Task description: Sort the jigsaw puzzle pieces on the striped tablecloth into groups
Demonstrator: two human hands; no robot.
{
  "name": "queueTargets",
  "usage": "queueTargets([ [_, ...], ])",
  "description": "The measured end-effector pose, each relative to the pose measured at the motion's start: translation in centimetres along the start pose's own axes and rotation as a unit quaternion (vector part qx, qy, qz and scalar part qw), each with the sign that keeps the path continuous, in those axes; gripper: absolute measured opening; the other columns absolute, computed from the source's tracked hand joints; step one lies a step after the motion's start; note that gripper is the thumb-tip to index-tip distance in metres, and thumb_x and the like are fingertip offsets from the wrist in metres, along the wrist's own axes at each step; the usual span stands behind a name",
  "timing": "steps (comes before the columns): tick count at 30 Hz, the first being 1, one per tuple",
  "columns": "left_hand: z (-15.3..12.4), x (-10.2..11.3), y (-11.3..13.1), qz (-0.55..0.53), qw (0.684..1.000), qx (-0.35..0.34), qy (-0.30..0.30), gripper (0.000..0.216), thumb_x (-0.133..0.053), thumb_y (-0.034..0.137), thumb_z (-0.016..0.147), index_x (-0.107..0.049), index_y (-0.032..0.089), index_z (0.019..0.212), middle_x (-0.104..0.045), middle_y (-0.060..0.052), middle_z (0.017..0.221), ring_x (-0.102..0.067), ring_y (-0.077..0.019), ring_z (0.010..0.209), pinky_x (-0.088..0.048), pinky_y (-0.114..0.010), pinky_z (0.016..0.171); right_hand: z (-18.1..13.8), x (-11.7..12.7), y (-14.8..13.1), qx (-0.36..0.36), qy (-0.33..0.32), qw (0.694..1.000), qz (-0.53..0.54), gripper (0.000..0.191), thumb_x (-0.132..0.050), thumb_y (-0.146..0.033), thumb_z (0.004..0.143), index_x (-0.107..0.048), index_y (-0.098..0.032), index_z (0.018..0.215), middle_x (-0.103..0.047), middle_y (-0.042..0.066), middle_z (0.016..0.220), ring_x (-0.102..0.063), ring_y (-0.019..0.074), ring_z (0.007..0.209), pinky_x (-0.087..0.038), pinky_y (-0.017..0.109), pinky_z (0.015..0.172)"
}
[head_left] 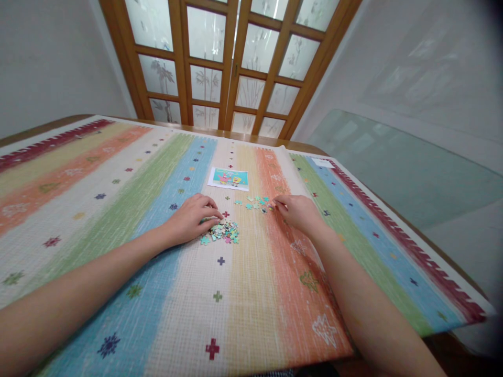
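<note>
A brown-edged wooden table (pixel 35 129) spreads out beneath a cloth (pixel 255 293) of broad green, blue, cream, yellow, orange and dark red stripes. At twelve o'clock, beyond its far edge, stand wood-framed doors (pixel 229 78) with frosted, plant-patterned panes.

Both bare hands are over the middle of the table. The left hand (pixel 198 217), palm down with fingers bent, has its fingertips at the ten o'clock edge of the heap; whether they pinch a piece I cannot tell. The right hand (pixel 298 212) has thumb and forefinger drawn close together at the three o'clock end of the loose pieces; whether one is between them I cannot tell.

A rectangular picture card (pixel 228 179) with a white border and a turquoise cartoon scene lies at one o'clock from the left hand and ten from the right. A small white paper slip (pixel 322 163) lies at one o'clock from the right hand.

The heap of small, mostly turquoise jigsaw pieces (pixel 222 232) sits at four o'clock from the left hand. Loose turquoise jigsaw pieces (pixel 257 202) are scattered between the hands, just left of the right fingertips, toward nine o'clock.
</note>
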State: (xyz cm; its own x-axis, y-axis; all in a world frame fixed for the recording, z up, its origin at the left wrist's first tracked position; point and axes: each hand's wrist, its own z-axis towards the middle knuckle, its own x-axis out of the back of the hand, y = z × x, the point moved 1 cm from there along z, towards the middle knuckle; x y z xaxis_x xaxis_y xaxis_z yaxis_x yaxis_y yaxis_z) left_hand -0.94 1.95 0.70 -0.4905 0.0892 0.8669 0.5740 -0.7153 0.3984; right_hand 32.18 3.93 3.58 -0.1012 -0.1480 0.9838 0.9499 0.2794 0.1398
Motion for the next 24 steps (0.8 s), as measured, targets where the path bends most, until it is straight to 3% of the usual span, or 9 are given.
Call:
queueTargets([
  [6, 0.1, 0.1, 0.6, 0.015, 1.000, 0.013, -0.009, 0.019, -0.057, 0.033, 0.097, -0.073, 0.026, 0.105, -0.064, -0.007, 0.110, -0.054, -0.0265, 0.109, -0.041, -0.044, 0.098, 0.0, 0.0, 0.1, -0.003, -0.001, 1.000, 0.005, 0.026, -0.049, -0.026, 0.098, -0.074, -0.023, 0.101, -0.079, 0.007, 0.098, -0.070, 0.0227, 0.083, -0.033, 0.031, 0.064],
  [12, 0.1, 0.0, 1.7, 0.043, 0.998, 0.037, -0.008, 0.024, -0.047, 0.024, 0.099, -0.071, 0.023, 0.099, -0.065, -0.007, 0.107, -0.053, -0.0267, 0.108, -0.041, -0.043, 0.096, 0.0, 0.1, -0.1, 0.001, 0.001, 1.000, 0.000, 0.026, -0.047, -0.024, 0.098, -0.074, -0.023, 0.097, -0.078, 0.007, 0.096, -0.069, 0.0215, 0.082, -0.032, 0.030, 0.064],
  [18, 0.3, -0.2, 2.5, 0.056, 0.996, 0.069, -0.007, 0.020, -0.057, 0.038, 0.097, -0.068, 0.021, 0.097, -0.064, -0.008, 0.106, -0.053, -0.0280, 0.108, -0.041, -0.043, 0.093, 0.0, 0.3, -0.1, -0.006, -0.009, 1.000, 0.002, 0.026, -0.047, -0.025, 0.098, -0.073, -0.023, 0.097, -0.078, 0.006, 0.095, -0.069, 0.0203, 0.081, -0.031, 0.029, 0.063],
  [24, 0.3, -0.2, 2.1, 0.040, 0.995, 0.091, -0.020, 0.020, -0.063, 0.040, 0.095, -0.068, 0.021, 0.096, -0.062, -0.007, 0.106, -0.052, -0.0281, 0.109, -0.041, -0.044, 0.096, -0.1, 0.1, 0.1, 0.004, -0.006, 1.000, 0.004, 0.028, -0.046, -0.025, 0.099, -0.074, -0.023, 0.100, -0.078, 0.006, 0.098, -0.069, 0.0201, 0.083, -0.032, 0.029, 0.064],
])
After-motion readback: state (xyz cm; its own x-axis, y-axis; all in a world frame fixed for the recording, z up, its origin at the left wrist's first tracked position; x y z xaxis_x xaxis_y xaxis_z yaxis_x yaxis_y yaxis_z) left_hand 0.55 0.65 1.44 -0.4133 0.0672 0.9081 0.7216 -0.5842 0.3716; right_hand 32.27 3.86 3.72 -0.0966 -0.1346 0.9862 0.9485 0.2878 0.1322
